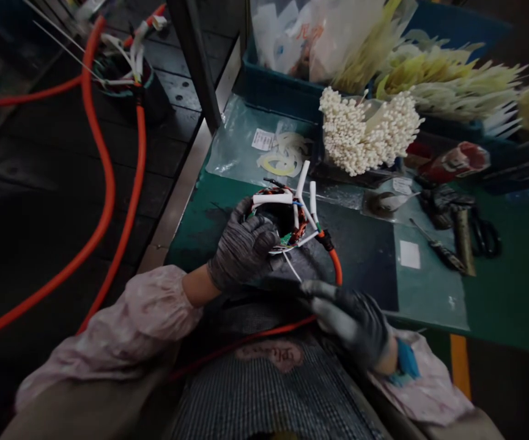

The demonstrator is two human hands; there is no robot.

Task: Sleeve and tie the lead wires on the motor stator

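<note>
The grey-gloved left hand (242, 247) curled with fingers bent, forearm in a pale pink sleeve; the dark-gloved right hand (353, 321) lay palm-down, fingers extended leftward.

A green desk (512, 287) is seen, on which scissors (484, 235), a screwdriver (438, 249), a red-labelled can (454, 162) and a bundle of white-tipped sticks (367, 131) are laid. A blue bin (277, 91) of plastic bags (319, 33) is placed behind; yellowish strips (447, 82) are heaped alongside.
</note>
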